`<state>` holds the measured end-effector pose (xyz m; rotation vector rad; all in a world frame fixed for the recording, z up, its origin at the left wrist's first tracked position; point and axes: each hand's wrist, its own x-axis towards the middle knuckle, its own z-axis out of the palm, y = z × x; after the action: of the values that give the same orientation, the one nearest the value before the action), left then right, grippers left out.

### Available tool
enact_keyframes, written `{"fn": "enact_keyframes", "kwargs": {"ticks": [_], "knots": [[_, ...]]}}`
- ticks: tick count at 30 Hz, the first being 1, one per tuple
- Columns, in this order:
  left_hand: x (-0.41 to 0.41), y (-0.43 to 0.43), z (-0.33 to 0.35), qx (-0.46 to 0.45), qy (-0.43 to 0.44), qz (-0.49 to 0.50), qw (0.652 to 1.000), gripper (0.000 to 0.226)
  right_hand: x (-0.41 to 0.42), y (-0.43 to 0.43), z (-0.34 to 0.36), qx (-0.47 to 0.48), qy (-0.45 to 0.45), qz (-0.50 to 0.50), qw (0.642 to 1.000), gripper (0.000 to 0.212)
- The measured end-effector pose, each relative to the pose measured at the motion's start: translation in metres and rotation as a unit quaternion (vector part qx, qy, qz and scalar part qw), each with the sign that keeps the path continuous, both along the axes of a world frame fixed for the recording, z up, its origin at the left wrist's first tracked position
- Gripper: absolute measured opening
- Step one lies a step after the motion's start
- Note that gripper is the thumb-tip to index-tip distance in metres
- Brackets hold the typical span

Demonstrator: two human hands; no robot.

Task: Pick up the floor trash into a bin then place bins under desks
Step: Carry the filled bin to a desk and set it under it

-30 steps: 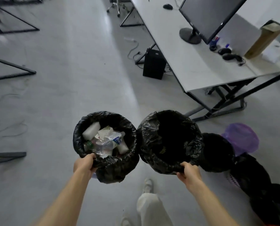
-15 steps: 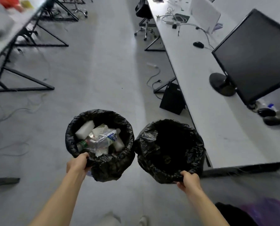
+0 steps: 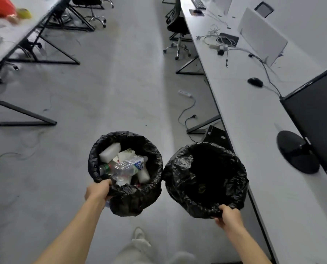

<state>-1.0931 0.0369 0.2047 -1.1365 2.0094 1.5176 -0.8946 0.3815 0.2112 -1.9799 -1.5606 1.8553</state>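
Gripping the near rim of the trash-filled bin (image 3: 132, 202), our left hand (image 3: 97, 191) curls round the black-bagged edge; a plastic bottle (image 3: 128, 165) and white scraps (image 3: 110, 152) lie inside. Our right hand (image 3: 229, 216) pinches the near rim of the second bin (image 3: 179, 180), its inside too dark to read. Both bins hang over the floor (image 3: 120, 88), seemingly touching, just beside the bench (image 3: 244, 121).
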Motion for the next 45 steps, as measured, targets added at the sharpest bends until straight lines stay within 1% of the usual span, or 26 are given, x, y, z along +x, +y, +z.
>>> {"fn": "enact_keyframes", "kwargs": {"ticks": [3, 6, 8, 12, 15, 16, 19, 20, 22, 25, 27, 28, 30, 32, 33, 38, 39, 41, 42, 43, 44, 45], "knots": [[-0.054, 0.031, 0.003, -0.032, -0.009, -0.034, 0.999, 0.036, -0.038, 0.013, -0.011, -0.018, -0.01, -0.028, 0.999, 0.019], [-0.083, 0.052, 0.0, -0.054, -0.021, -0.06, 0.997, 0.032, -0.057, 0.013, -0.024, -0.051, -0.006, -0.075, 0.996, 0.022], [-0.113, 0.078, -0.014, -0.048, -0.037, -0.076, 0.995, 0.031, -0.074, 0.026, -0.049, -0.074, -0.025, -0.109, 0.991, 0.021], [-0.147, 0.125, -0.035, -0.044, -0.07, -0.109, 0.991, 0.034, -0.094, 0.046, -0.092, -0.115, -0.069, -0.158, 0.978, 0.019], [-0.168, 0.152, -0.056, -0.037, -0.096, -0.134, 0.986, 0.036, -0.101, 0.049, -0.119, -0.139, -0.077, -0.216, 0.963, 0.015], [-0.18, 0.168, -0.076, -0.045, -0.116, -0.16, 0.979, 0.036, -0.099, 0.052, -0.14, -0.153, -0.089, -0.256, 0.95, 0.014], [-0.187, 0.188, -0.1, -0.051, -0.151, -0.193, 0.968, 0.036, -0.094, 0.048, -0.166, -0.164, -0.095, -0.316, 0.93, 0.015], [-0.19, 0.2, -0.108, -0.058, -0.155, -0.212, 0.963, 0.034, -0.091, 0.046, -0.178, -0.177, -0.095, -0.338, 0.919, 0.017], [-0.191, 0.22, -0.125, -0.062, -0.16, -0.246, 0.954, 0.028, -0.081, 0.043, -0.203, -0.197, -0.085, -0.386, 0.897, 0.027], [-0.192, 0.251, -0.158, -0.062, -0.156, -0.306, 0.937, 0.018, -0.066, 0.039, -0.242, -0.214, -0.064, -0.495, 0.839, 0.035], [-0.19, 0.267, -0.203, -0.061, -0.152, -0.335, 0.928, 0.015, -0.054, 0.033, -0.286, -0.207, -0.057, -0.557, 0.802, 0.037], [-0.19, 0.274, -0.228, -0.058, -0.149, -0.347, 0.924, 0.014, -0.049, 0.031, -0.311, -0.206, -0.041, -0.579, 0.788, 0.037], [-0.189, 0.288, -0.257, -0.051, -0.15, -0.366, 0.917, 0.011, -0.045, 0.033, -0.339, -0.197, -0.015, -0.625, 0.755, 0.037], [-0.179, 0.297, -0.307, -0.05, -0.155, -0.391, 0.906, 0.009, -0.03, 0.027, -0.393, -0.184, -0.01, -0.667, 0.722, 0.039], [-0.177, 0.302, -0.323, -0.048, -0.159, -0.392, 0.905, 0.009, -0.027, 0.028, -0.407, -0.178, -0.006, -0.689, 0.703, 0.04], [-0.163, 0.318, -0.394, -0.047, -0.165, -0.422, 0.89, 0.007, -0.006, 0.014, -0.494, -0.171, 0.048, -0.801, 0.571, 0.045], [-0.164, 0.322, -0.403, -0.048, -0.165, -0.426, 0.888, 0.007, -0.001, 0.01, -0.511, -0.161, 0.048, -0.81, 0.562, 0.048], [-0.162, 0.325, -0.417, -0.057, -0.164, -0.436, 0.883, 0.006, 0.007, -0.002, -0.535, -0.154, 0.094, -0.812, 0.555, 0.055], [-0.16, 0.325, -0.421, -0.062, -0.165, -0.441, 0.88, 0.006, 0.01, -0.003, -0.541, -0.164, 0.114, -0.83, 0.52, 0.058], [-0.157, 0.323, -0.426, -0.067, -0.168, -0.447, 0.876, 0.006, 0.014, -0.006, -0.547, -0.155, 0.106, -0.857, 0.479, 0.063], [-0.155, 0.322, -0.426, -0.069, -0.171, -0.45, 0.874, 0.006, 0.019, -0.009, -0.554, -0.149, 0.074, -0.88, 0.445, 0.069], [-0.155, 0.321, -0.427, -0.07, -0.17, -0.451, 0.873, 0.006, 0.02, -0.01, -0.556, -0.159, 0.064, -0.887, 0.429, 0.071]]}}
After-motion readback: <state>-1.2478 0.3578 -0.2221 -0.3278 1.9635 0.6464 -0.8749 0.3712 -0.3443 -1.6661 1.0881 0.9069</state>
